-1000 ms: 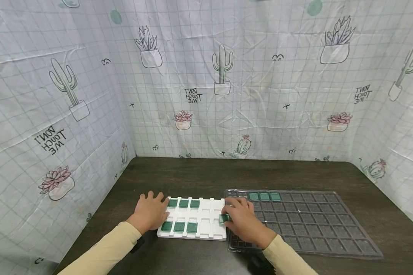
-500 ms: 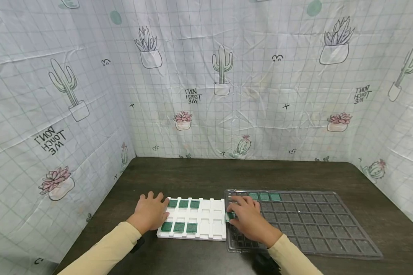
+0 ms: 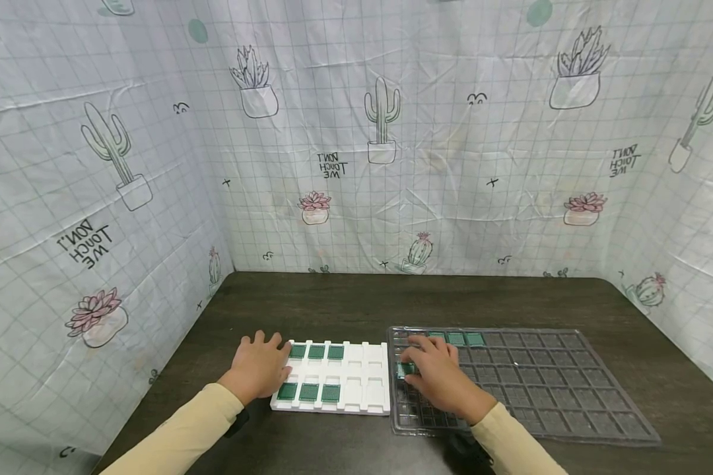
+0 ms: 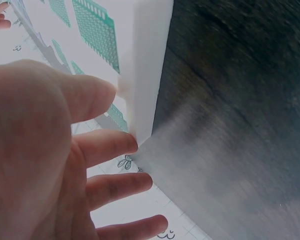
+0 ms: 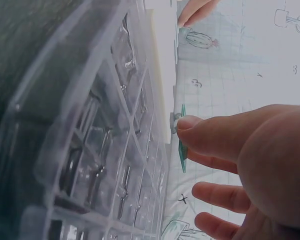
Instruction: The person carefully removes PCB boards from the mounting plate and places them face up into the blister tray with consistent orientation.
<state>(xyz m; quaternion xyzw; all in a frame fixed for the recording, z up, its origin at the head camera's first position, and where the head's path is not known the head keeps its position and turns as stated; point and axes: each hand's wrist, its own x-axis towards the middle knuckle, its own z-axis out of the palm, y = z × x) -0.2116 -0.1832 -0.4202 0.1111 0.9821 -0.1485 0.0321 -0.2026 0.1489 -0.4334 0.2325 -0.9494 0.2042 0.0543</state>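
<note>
A small green circuit board (image 3: 405,370) is pinched between the thumb and fingers of my right hand (image 3: 442,379), above the left part of the clear plastic tray (image 3: 546,386). In the right wrist view the board (image 5: 183,145) is seen edge-on, apart from the tray. My left hand (image 3: 258,366) rests with straight fingers at the left end of the white tray (image 3: 365,379). The left wrist view has the thumb and index finger touching the white tray's edge (image 4: 145,70). Several green boards (image 3: 309,392) lie in two rows in the white tray's left slots.
A few green boards (image 3: 465,339) sit in the clear tray's back row. Both trays lie side by side on a dark wooden table (image 3: 333,300). Behind stands a white patterned curtain (image 3: 451,165).
My right hand has moved right with the green board, from the white tray's right end to over the clear tray. The left hand has stayed in place.
</note>
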